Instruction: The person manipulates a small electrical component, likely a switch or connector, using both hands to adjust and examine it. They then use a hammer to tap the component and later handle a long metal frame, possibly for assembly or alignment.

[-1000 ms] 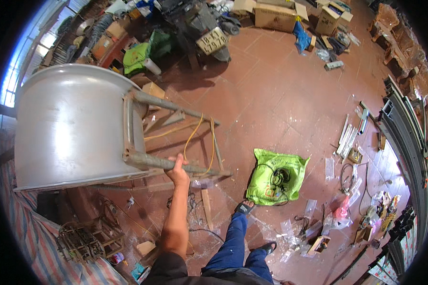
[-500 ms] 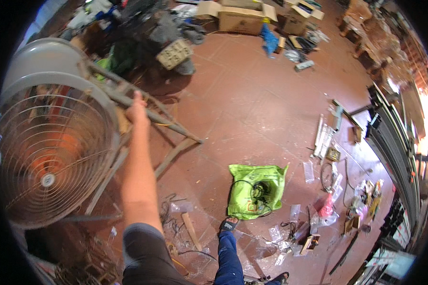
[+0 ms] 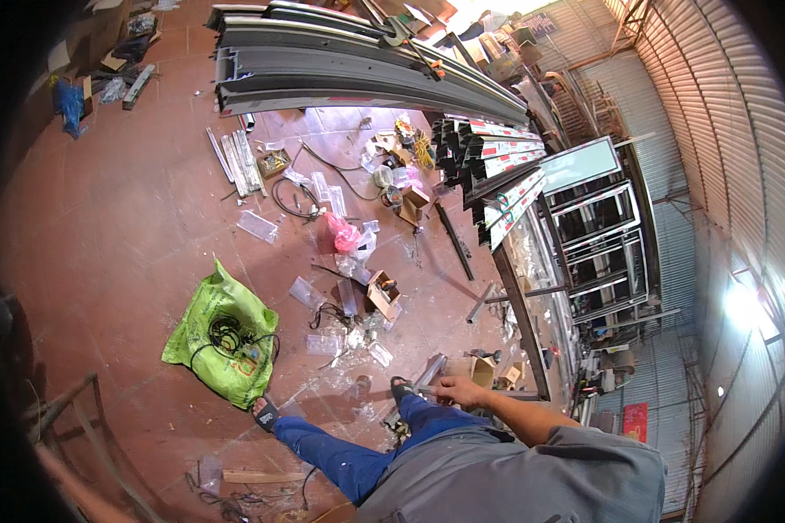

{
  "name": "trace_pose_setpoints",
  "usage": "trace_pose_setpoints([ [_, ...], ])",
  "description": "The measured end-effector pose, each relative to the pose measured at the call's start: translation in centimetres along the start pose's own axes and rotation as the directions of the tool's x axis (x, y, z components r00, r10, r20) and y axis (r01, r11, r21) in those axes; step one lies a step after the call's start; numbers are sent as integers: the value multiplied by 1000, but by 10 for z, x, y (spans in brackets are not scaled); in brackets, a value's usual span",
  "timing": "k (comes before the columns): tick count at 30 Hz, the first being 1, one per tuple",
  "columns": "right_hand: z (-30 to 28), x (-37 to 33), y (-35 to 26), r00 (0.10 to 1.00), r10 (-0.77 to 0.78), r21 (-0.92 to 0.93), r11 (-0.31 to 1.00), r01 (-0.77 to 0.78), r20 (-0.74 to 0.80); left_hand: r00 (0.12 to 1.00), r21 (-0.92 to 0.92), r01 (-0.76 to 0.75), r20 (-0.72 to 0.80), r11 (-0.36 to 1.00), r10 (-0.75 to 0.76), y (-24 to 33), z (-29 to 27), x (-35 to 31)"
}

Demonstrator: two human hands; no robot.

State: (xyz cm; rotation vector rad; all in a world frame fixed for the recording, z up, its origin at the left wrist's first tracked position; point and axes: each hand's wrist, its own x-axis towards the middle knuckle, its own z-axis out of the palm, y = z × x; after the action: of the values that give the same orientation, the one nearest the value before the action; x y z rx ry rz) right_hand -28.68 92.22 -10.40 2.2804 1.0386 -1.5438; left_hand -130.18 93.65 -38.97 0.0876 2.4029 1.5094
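The red floor is filling more left of us as we are facing farther right. The fan is out of view; only its stand is showing, far left. We cannot tell our left fingers' hold. Our right hand, newly visible, is curling, its contents unclear.

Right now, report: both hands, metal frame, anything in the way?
Right hand in view, grip unclear; left hand out of sight. Metal frame at lower left edge. Green bag, coiled cable on top, by left foot: possible trip hazard.
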Motion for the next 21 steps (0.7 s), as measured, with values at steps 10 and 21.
trace_pose_setpoints([
  [10, -46, 55, 72, 959, -273, -4, 962, 274, 69, 198, -1, -169, 980, 986, 35, -6, 191, -737],
  [21, -204, 157, 202, 857, -504, 102, 852, 514, -109, -72, -373, -646, 898, 666, 433, 264, 274, -992],
])
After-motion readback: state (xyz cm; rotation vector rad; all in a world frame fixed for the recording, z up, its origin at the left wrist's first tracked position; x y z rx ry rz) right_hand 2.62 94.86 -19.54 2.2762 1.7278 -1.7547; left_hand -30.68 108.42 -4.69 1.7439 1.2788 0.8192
